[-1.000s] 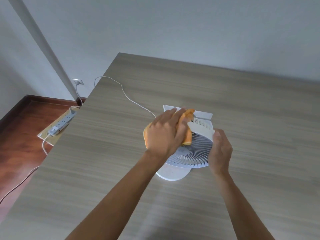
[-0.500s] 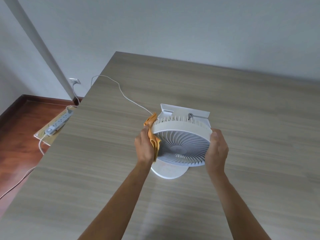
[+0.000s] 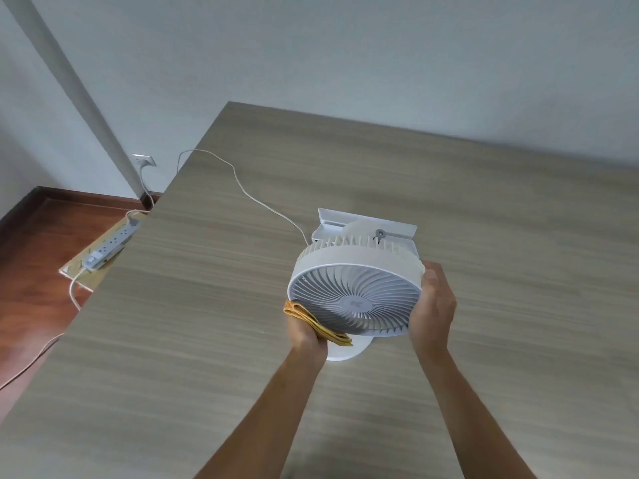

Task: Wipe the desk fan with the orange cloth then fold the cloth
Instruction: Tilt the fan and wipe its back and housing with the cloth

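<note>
A white desk fan [image 3: 356, 292] stands on the wooden desk [image 3: 193, 340], its round grille tilted up towards me and its round base partly hidden below. My left hand [image 3: 306, 335] holds the folded orange cloth [image 3: 316, 323] pressed against the lower left rim of the fan head. My right hand [image 3: 434, 307] grips the right rim of the fan head, with the thumb on the front edge.
A white cable [image 3: 249, 195] runs from the fan across the desk and over its left edge. On the floor at the left lies a power strip [image 3: 110, 245] on a board, below a wall socket [image 3: 143, 160]. A white tray-like piece [image 3: 366, 221] sits behind the fan.
My left hand has slid the cloth from the top of the fan head, down its left rim, to the lower left edge. The right hand has kept its grip on the right rim.
</note>
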{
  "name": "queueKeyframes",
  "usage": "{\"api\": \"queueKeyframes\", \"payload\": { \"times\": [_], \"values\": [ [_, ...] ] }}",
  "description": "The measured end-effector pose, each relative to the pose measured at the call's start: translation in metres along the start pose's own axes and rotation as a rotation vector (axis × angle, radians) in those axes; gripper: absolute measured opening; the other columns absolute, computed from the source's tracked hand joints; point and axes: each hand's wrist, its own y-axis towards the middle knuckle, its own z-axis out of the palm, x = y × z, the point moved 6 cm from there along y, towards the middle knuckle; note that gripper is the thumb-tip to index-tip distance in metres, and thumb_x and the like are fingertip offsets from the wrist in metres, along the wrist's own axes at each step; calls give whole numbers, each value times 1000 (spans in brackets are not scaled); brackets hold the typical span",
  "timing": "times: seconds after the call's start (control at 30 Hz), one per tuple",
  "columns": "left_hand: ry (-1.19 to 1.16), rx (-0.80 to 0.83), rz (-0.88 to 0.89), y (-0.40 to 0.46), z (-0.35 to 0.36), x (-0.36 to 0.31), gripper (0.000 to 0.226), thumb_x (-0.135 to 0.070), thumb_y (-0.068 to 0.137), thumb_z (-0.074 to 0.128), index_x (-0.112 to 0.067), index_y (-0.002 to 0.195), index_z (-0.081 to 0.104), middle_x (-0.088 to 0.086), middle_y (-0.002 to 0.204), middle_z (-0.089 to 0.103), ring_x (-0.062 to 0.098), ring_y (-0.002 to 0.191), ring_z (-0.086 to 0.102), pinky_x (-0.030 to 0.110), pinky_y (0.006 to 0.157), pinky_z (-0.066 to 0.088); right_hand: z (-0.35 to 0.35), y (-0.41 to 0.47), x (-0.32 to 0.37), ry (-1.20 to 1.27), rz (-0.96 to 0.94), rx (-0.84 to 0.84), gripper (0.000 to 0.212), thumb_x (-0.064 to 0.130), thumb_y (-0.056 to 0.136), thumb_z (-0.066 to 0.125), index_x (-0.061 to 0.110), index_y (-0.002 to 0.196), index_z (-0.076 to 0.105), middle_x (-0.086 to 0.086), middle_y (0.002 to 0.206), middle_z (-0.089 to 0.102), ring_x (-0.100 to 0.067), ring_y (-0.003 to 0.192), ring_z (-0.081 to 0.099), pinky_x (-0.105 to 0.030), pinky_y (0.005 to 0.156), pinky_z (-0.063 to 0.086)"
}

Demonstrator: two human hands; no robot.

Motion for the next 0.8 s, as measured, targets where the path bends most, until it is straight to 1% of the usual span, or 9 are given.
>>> {"api": "queueKeyframes", "payload": {
  "times": [0.03, 0.13, 0.17, 0.23, 0.3, 0.47, 0.6, 0.7, 0.8],
  "values": [
    [-33, -11, -35, 1, -1, 6, 35, -27, 97, 37, -12, 107, 68, 12, 104, 69, 32, 101, 61, 49, 92, 52, 1, 0, 1, 3, 0, 3, 43, 40, 91, 34, 10, 95, 64, 8, 80, 65, -8, 76, 60, -31, 65, 47],
    [-118, 43, -112, 3, 1, 22, 40, -30, 96, 40, -9, 122, 62, 17, 118, 66, 36, 111, 59, 52, 95, 50, 4, 0, 5, 2, -11, 16, 44, 41, 90, 33, 10, 96, 64, 9, 80, 65, 0, 74, 59, -23, 62, 46],
    [-131, 46, -121, 2, 2, 24, 42, -31, 96, 40, -9, 126, 60, 17, 122, 64, 37, 115, 57, 52, 95, 50, 4, 0, 5, 4, -14, 17, 43, 40, 90, 33, 10, 97, 64, 10, 80, 65, 0, 75, 59, -22, 62, 46],
    [-152, 65, -123, 5, 2, 28, 43, -31, 97, 39, -9, 130, 56, 18, 125, 62, 38, 117, 56, 52, 94, 51, 4, 1, 3, 15, -6, 19, 41, 39, 91, 33, 12, 96, 64, 13, 79, 66, -3, 75, 60, -23, 62, 46],
    [-152, 75, -116, 7, 3, 29, 42, -30, 98, 38, -8, 130, 56, 18, 125, 62, 38, 116, 57, 50, 92, 52, 3, 3, 1, 20, 5, 16, 40, 37, 91, 32, 13, 96, 64, 16, 79, 66, -3, 75, 60, -24, 63, 46],
    [-146, 68, -144, 9, 1, 35, 41, -29, 98, 37, -10, 129, 57, 17, 128, 62, 37, 120, 56, 55, 101, 46, 3, 5, 1, 15, -5, 8, 44, 37, 92, 31, 10, 100, 65, 8, 85, 67, -8, 78, 62, -29, 64, 47],
    [-160, 41, -159, 10, -2, 39, 41, -31, 98, 37, -12, 127, 58, 16, 128, 62, 36, 119, 56, 54, 101, 46, 3, 3, -1, 3, -6, 5, 44, 37, 93, 31, 10, 99, 65, 7, 84, 66, -14, 78, 62, -35, 64, 49],
    [-172, 64, -216, 1, 3, 46, 43, -36, 96, 40, -12, 124, 61, 17, 124, 64, 37, 117, 57, 54, 102, 45, 3, 1, 1, -8, -27, 1, 45, 37, 94, 31, 8, 101, 65, 8, 85, 66, -14, 80, 61, -34, 66, 48],
    [-199, 98, -344, -14, 12, 69, 47, -42, 95, 42, -11, 126, 60, 18, 122, 66, 37, 116, 59, 52, 104, 44, 4, 0, 0, -8, -3, 7, 45, 40, 94, 31, 11, 103, 64, 6, 86, 66, -19, 83, 62, -37, 68, 48]
  ]
}}
